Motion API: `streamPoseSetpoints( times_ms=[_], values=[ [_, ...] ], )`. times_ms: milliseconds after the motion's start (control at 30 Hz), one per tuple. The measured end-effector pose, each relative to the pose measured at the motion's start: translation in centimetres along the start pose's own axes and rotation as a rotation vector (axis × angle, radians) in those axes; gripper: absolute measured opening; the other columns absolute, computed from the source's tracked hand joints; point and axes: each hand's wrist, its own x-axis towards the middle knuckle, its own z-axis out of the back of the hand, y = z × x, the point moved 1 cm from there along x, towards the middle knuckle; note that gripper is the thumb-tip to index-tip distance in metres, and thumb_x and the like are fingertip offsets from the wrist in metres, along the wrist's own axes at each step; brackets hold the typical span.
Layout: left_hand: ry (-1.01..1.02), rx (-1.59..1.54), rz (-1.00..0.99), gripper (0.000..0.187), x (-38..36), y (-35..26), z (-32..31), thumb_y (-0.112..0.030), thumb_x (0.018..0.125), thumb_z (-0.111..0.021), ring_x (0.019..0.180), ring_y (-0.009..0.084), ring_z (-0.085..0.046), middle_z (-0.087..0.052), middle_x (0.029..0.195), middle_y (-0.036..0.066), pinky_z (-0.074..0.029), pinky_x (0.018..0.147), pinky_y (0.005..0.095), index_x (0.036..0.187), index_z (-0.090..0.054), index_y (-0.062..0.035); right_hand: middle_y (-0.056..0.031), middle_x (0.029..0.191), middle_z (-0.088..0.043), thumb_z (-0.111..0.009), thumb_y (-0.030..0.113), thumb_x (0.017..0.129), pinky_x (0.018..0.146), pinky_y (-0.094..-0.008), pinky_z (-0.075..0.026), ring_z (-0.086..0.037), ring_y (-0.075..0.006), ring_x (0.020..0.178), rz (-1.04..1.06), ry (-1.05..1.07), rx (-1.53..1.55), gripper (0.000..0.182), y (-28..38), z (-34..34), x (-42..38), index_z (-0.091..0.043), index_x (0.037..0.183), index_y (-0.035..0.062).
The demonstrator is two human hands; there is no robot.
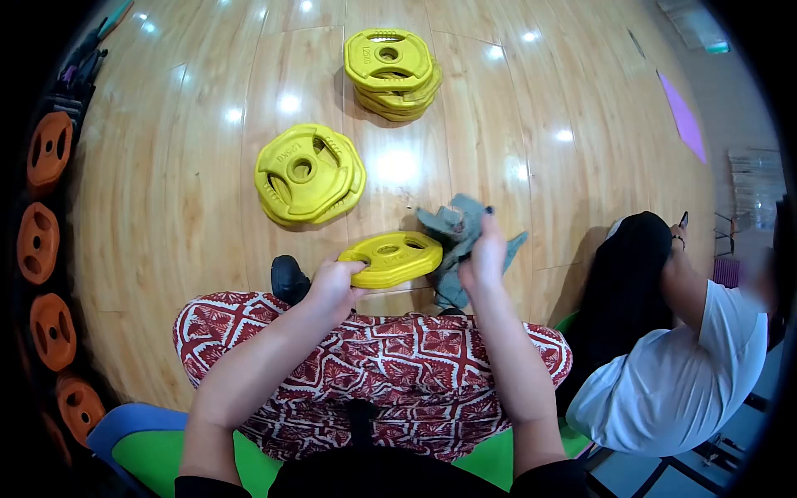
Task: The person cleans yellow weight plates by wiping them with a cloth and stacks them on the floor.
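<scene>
Near me, a seated person [382, 357] holds a yellow plate [403, 260] above the floor [207, 249], left hand [334, 286] closed on one end, probably leaving its upper side bare, while the right hand [488, 253] clenches grey cloth [452, 259] (ends loose) beside it.

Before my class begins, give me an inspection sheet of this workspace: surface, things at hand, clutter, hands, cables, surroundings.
Surface: wood floor, reflecting lights.
Things at hand: yellow weight plate, grey-green cloth; nearer yellow stack and farther yellow stack on the floor.
Clutter: dark items at upper left, too unclear to name.
Hands: left hand grips the plate's left edge; right hand holds the cloth beside it.
Cables: nothing seen.
Surroundings: orange plates along the left; person in white at right.
</scene>
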Motion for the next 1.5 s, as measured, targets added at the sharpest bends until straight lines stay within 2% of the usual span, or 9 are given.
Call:
streamPoseSetpoints(
  times_ms=[167,267,400,467,700,800,1033,1333,1500],
  values=[
    [-0.086,0.195,-0.008,0.066,-1.2,-0.8,-1.5,0.008,0.071,-0.047,0.108,0.0284,-0.045,-0.038,0.122,0.016,-0.038,0.092,0.0397,0.129,-0.017,0.0002,-0.0111,0.092,-0.058,-0.036,0.023,0.091,0.072,-0.0351,-0.047,-0.057,-0.0203,0.077,0.316,-0.014,-0.028,0.030,5.0,-0.4,0.3,-0.050,0.103,-0.0010],
    [-0.150,0.725,-0.396,0.073,2.3,1.5,1.1,0.013,0.064,-0.050,0.103,0.0253,-0.049,-0.042,0.118,0.015,-0.042,0.085,0.0317,0.129,-0.019,0.0005,-0.0078,0.090,-0.057,-0.036,0.022,0.092,0.073,-0.0290,-0.044,-0.055,-0.0161,0.079,0.427,0.071,-0.024,0.028,4.4,-1.2,-0.2,-0.050,0.101,0.0000],
    [-0.023,0.649,-0.238,0.068,1.6,0.4,0.2,0.013,0.065,-0.049,0.096,0.0231,-0.052,-0.048,0.111,0.013,-0.045,0.080,0.0310,0.126,-0.023,0.0014,-0.0013,0.087,-0.055,-0.038,0.026,0.093,0.072,-0.0209,-0.039,-0.048,-0.0069,0.079,0.505,0.195,-0.145,0.028,2.8,-3.2,-2.1,-0.051,0.094,0.0012],
    [-0.009,0.359,-0.060,0.054,0.4,-0.7,-1.1,0.009,0.064,-0.054,0.098,0.0203,-0.051,-0.051,0.108,0.011,-0.043,0.080,0.0289,0.115,-0.039,0.0009,-0.0007,0.086,-0.055,-0.038,0.027,0.093,0.072,-0.0200,-0.039,-0.047,-0.0063,0.079,0.521,0.220,-0.193,0.028,3.0,-3.9,-2.8,-0.051,0.092,0.0013],
    [-0.065,0.312,-0.311,0.049,1.1,-2.5,-2.1,0.011,0.066,-0.051,0.097,0.0181,-0.051,-0.051,0.104,0.008,-0.043,0.076,0.0265,0.113,-0.040,0.0019,0.0031,0.076,-0.048,-0.044,0.021,0.091,0.062,-0.0186,-0.034,-0.039,-0.0043,0.068,0.611,0.043,-0.252,0.020,3.5,-2.3,-1.1,-0.051,0.086,0.0025],
    [0.016,0.269,-0.483,0.048,1.6,-3.2,-2.1,0.013,0.066,-0.049,0.095,0.0165,-0.052,-0.052,0.102,0.007,-0.042,0.077,0.0254,0.112,-0.041,0.0019,0.0013,0.078,-0.050,-0.049,0.017,0.088,0.067,-0.0207,-0.037,-0.043,-0.0062,0.074,0.577,0.028,-0.423,0.016,2.7,-2.9,-1.2,-0.053,0.089,0.0014],
    [0.042,0.335,-0.537,0.053,2.1,-2.8,-1.5,0.013,0.066,-0.048,0.097,0.0165,-0.052,-0.052,0.106,0.010,-0.041,0.081,0.0257,0.117,-0.039,0.0033,-0.0153,0.086,-0.052,-0.055,0.006,0.073,0.077,-0.0374,-0.040,-0.046,-0.0318,0.088,0.754,0.554,-1.252,0.020,-2.4,-3.1,-2.8,-0.059,0.092,0.0019],
    [0.076,0.677,-0.616,0.061,4.0,-2.0,-0.3,0.007,0.066,-0.054,0.100,0.0196,-0.053,-0.054,0.108,0.014,-0.040,0.085,0.0274,0.123,-0.035,0.0006,-0.0159,0.090,-0.051,-0.051,0.010,0.077,0.081,-0.0353,-0.038,-0.047,-0.0306,0.088,0.471,0.698,-1.234,0.030,-4.7,-1.7,-1.8,-0.056,0.106,0.0045],
    [-0.039,0.835,-0.687,0.057,4.2,-2.3,-0.2,0.006,0.065,-0.055,0.094,0.0208,-0.055,-0.056,0.101,0.014,-0.041,0.081,0.0290,0.120,-0.041,-0.0016,-0.0151,0.098,-0.052,-0.052,0.010,0.069,0.084,-0.0394,-0.038,-0.048,-0.0318,0.092,0.480,0.771,-1.563,0.052,-3.8,-1.9,-2.9,-0.046,0.120,0.0163]
  ],
)
